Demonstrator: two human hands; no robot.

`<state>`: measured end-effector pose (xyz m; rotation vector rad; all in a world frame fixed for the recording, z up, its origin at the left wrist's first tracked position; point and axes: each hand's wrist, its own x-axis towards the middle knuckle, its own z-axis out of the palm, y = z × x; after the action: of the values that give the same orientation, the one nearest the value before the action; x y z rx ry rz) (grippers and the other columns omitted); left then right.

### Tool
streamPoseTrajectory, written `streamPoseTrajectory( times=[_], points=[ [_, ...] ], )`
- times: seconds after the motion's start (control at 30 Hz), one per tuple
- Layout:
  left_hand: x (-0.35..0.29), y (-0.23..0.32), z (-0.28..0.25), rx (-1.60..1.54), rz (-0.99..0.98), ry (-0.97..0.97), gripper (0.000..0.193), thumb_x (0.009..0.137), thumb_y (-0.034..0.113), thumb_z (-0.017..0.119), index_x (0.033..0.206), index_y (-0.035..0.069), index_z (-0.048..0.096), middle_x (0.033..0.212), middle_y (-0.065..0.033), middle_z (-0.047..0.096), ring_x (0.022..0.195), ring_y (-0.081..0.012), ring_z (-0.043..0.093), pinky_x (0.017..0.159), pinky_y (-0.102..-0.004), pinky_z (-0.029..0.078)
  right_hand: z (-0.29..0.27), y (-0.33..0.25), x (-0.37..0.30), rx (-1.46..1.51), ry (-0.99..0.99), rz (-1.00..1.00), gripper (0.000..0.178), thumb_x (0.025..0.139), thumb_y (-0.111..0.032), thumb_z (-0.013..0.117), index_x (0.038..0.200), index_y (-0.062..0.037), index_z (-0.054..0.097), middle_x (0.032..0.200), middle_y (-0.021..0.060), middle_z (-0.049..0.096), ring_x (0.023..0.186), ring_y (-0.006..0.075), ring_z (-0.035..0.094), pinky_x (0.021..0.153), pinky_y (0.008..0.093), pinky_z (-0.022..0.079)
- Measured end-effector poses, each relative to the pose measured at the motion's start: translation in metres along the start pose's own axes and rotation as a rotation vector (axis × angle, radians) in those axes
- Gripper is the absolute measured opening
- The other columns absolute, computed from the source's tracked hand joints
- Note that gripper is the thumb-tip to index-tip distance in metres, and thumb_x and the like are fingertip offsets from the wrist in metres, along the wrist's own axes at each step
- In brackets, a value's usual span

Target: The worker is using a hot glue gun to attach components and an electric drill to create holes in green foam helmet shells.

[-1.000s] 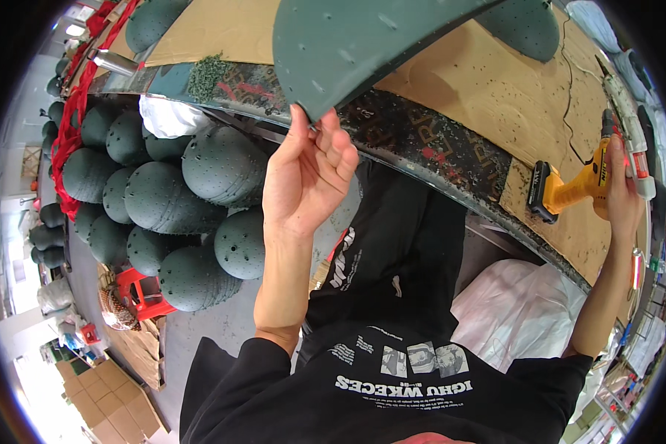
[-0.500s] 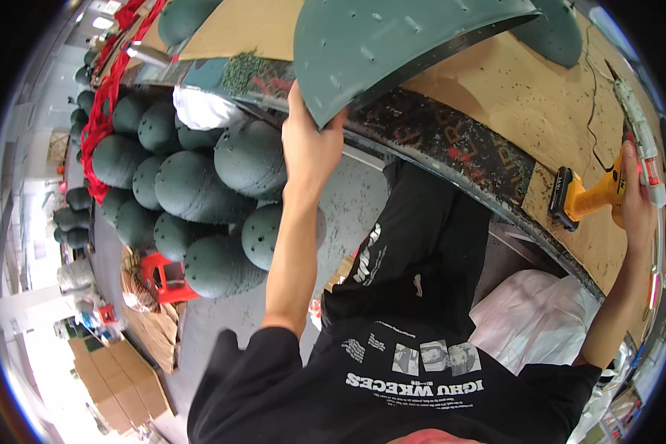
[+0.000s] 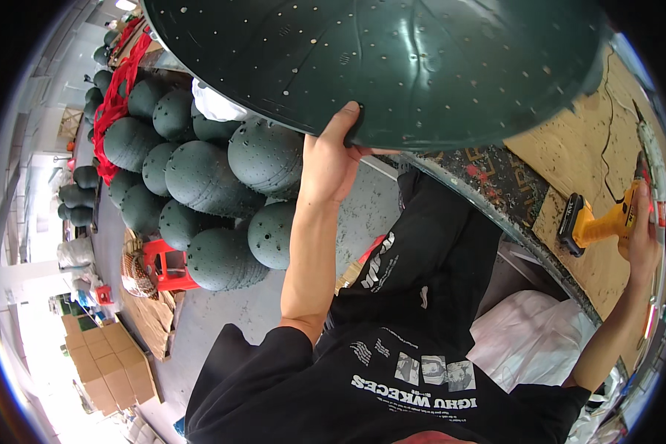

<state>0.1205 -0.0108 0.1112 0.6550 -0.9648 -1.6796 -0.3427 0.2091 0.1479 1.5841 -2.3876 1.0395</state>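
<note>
My left hand (image 3: 331,159) is closed on the rim of a large dark green hemispherical shell (image 3: 392,81), its thumb on the hollow inside and the other fingers hidden beneath. Small holes dot the shell, and its inner face is turned toward me. The shell is raised over the bench edge, and its far part runs out of view. On the right, my right hand (image 3: 644,240) is wrapped round a yellow cordless drill (image 3: 603,226) with a black battery (image 3: 572,224), at the bench surface. Some of its fingers are hidden behind the drill.
The brown bench top (image 3: 555,159) has dark scraps along its edge. A pale tool with a pointed black tip (image 3: 650,133) lies beyond the drill. Green studded balls (image 3: 207,177) are piled at left, near a red stool (image 3: 166,265), red cloth (image 3: 122,96) and cardboard boxes (image 3: 111,366).
My left hand has turned the shell from its outer curved face to its hollow inside, and it now covers more of the bench. My right hand stays on the drill.
</note>
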Motion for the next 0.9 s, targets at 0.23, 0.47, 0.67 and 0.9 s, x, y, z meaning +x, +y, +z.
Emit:
streamPoseTrajectory(
  times=[0.23, 0.47, 0.67, 0.9],
  points=[
    [-0.033, -0.005, 0.008, -0.02, -0.124, -0.029, 0.024, 0.099, 0.009, 0.05, 0.115, -0.006, 0.059, 0.098, -0.0145, 0.069, 0.082, -0.0232, 0.071, 0.068, -0.0345, 0.061, -0.004, 0.01, 0.0, 0.016, 0.027, 0.129, 0.034, 0.102, -0.023, 0.059, 0.127, -0.0004, 0.064, 0.117, 0.006, 0.068, 0.106, 0.0139, 0.063, 0.091, 0.0266, 0.049],
    [-0.051, -0.005, 0.022, -0.196, -0.275, -0.148, 0.025, 0.099, 0.009, 0.054, 0.121, -0.004, 0.059, 0.11, -0.0127, 0.067, 0.096, -0.0219, 0.07, 0.079, -0.0363, 0.06, -0.018, -0.007, -0.04, -0.028, 0.107, 0.001, 0.033, 0.1, -0.018, 0.058, 0.127, 0.0012, 0.063, 0.12, 0.0092, 0.067, 0.109, 0.0179, 0.062, 0.094, 0.03, 0.049],
    [-0.057, -0.001, 0.028, -0.235, -0.29, -0.136, 0.026, 0.1, 0.009, 0.053, 0.122, -0.005, 0.058, 0.112, -0.0141, 0.067, 0.097, -0.0232, 0.07, 0.079, -0.0375, 0.061, -0.036, 0.05, -0.054, -0.025, 0.175, -0.111, 0.032, 0.098, -0.013, 0.057, 0.127, 0.0026, 0.061, 0.123, 0.012, 0.066, 0.112, 0.0212, 0.062, 0.097, 0.0329, 0.049],
    [-0.041, -0.022, 0.025, -0.288, -0.235, -0.257, 0.033, 0.103, 0.016, 0.049, 0.124, -0.009, 0.054, 0.113, -0.0191, 0.067, 0.091, -0.0327, 0.072, 0.074, -0.0454, 0.064, -0.053, 0.124, -0.002, -0.326, 0.085, -0.438, 0.037, 0.095, -0.004, 0.055, 0.131, 0.0052, 0.055, 0.131, 0.0183, 0.061, 0.119, 0.0263, 0.059, 0.099, 0.036, 0.05]
  ],
)
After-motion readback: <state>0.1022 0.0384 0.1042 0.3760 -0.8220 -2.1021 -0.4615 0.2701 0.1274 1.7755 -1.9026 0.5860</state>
